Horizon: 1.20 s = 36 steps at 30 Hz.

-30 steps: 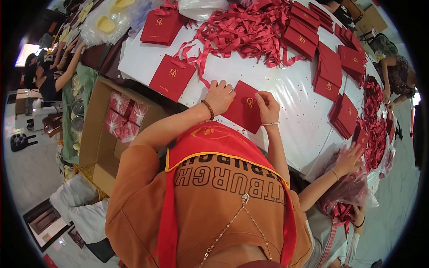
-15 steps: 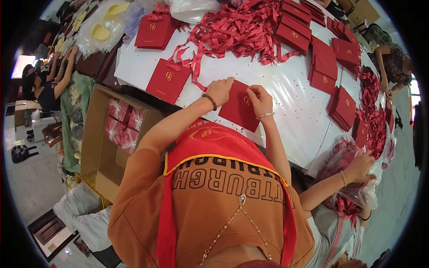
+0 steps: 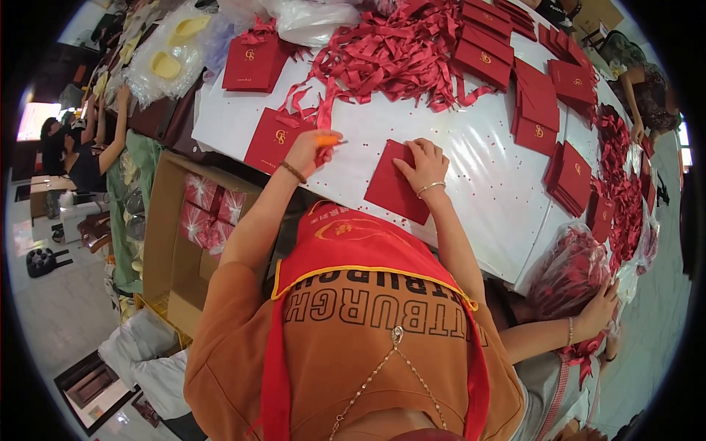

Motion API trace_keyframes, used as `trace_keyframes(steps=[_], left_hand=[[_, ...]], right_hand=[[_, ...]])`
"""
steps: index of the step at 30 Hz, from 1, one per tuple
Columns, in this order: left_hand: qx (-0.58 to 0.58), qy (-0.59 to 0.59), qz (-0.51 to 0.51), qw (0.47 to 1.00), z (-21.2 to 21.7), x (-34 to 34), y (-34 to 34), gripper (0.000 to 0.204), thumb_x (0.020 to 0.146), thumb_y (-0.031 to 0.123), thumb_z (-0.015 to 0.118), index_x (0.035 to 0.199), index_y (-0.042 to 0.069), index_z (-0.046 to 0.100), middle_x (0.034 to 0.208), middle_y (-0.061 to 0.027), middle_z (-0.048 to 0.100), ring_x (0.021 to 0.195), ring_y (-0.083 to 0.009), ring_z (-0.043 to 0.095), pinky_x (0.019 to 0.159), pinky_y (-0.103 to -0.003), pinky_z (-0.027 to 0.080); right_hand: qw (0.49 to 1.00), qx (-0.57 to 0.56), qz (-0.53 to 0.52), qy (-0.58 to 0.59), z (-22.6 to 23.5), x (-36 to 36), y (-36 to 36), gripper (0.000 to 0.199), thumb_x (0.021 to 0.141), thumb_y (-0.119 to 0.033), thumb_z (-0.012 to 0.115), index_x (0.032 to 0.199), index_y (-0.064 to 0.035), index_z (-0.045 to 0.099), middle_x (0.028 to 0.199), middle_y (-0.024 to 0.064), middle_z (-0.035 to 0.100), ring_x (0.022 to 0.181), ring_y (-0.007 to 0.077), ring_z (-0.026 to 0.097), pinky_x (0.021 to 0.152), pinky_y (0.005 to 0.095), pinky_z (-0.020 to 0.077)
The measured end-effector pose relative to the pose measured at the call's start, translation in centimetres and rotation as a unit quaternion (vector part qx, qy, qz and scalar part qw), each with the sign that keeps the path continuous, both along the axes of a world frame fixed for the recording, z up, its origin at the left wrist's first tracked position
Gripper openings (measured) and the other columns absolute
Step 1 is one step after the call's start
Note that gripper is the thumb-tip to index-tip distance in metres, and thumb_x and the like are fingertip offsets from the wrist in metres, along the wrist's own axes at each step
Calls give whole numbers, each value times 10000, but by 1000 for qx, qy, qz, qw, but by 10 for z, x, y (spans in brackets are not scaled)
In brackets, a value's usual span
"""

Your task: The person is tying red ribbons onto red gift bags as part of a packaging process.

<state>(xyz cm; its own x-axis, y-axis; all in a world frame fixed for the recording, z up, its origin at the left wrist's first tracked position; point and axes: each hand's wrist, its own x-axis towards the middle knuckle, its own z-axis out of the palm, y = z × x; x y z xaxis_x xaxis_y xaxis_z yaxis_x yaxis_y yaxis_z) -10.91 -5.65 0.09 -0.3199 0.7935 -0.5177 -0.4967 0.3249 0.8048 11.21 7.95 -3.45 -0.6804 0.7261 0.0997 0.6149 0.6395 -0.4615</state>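
A flat red paper bag [image 3: 394,187] lies on the white tabletop in front of me. My right hand [image 3: 424,166] rests on its upper right part with the fingers spread, covering some of it. To the left of that bag, my left hand [image 3: 310,153] is closed around a small orange-handled tool [image 3: 329,140] with a thin tip pointing right; its exact kind is unclear. Just behind this hand lies another red bag [image 3: 273,141], partly covered by the wrist. A red ribbon [image 3: 324,112] runs down to the left hand from the heap of ribbons [image 3: 397,55].
Stacks of red bags [image 3: 535,106] stand along the right. An open carton [image 3: 163,220] with wrapped red boxes [image 3: 209,209] sits at the left. A co-worker's hand [image 3: 596,309] touches a plastic bag of red ribbons [image 3: 570,272]. Small red bits dot the tabletop.
My left hand has moved left off the paper bag, and the orange tool now shows in it. My right hand has gone from pinching the bag's upper edge to resting spread on it.
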Motion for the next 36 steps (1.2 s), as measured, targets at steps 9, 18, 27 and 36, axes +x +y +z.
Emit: trace_keyframes(steps=[9, 18, 27, 36], left_hand=[[-21, 156, -107, 982, -40, -14, 19, 217, 772, 50, 543, 986, 18, 522, 662, -23, 534, 528, -80, 501, 445, -205, 389], [162, 317, -68, 932, 131, -5, 108, 210, 810, 82, 534, 1004, 27, 594, 727, 19, 562, 545, -24, 453, 497, -154, 367], [-3, 283, -179, 942, 2, 71, 37, 111, 776, 60, 545, 879, 28, 572, 666, -67, 601, 475, -88, 516, 409, -231, 397], [11, 339, -162, 926, -11, 91, 38, 86, 797, 68, 543, 858, 27, 587, 647, -36, 563, 523, -68, 518, 403, -208, 391]], right_hand=[[1000, 19, 11, 19, -5, 1, -6, 399, 656, -328, 674, 1010, -167, 585, 1135, 36, 466, 1072, 242, 392, 882, 395, 282], [999, 19, 6, 35, 10, 8, -23, 374, 616, -271, 712, 939, -123, 592, 1066, 60, 489, 1017, 245, 418, 842, 399, 310], [998, -17, 38, 54, 25, 7, -16, 322, 631, -192, 704, 905, -87, 569, 877, 88, 551, 818, 288, 511, 715, 369, 429], [961, -272, 28, -48, 29, 9, 12, 312, 688, -242, 656, 965, -104, 615, 861, 128, 631, 817, 277, 598, 714, 355, 465]])
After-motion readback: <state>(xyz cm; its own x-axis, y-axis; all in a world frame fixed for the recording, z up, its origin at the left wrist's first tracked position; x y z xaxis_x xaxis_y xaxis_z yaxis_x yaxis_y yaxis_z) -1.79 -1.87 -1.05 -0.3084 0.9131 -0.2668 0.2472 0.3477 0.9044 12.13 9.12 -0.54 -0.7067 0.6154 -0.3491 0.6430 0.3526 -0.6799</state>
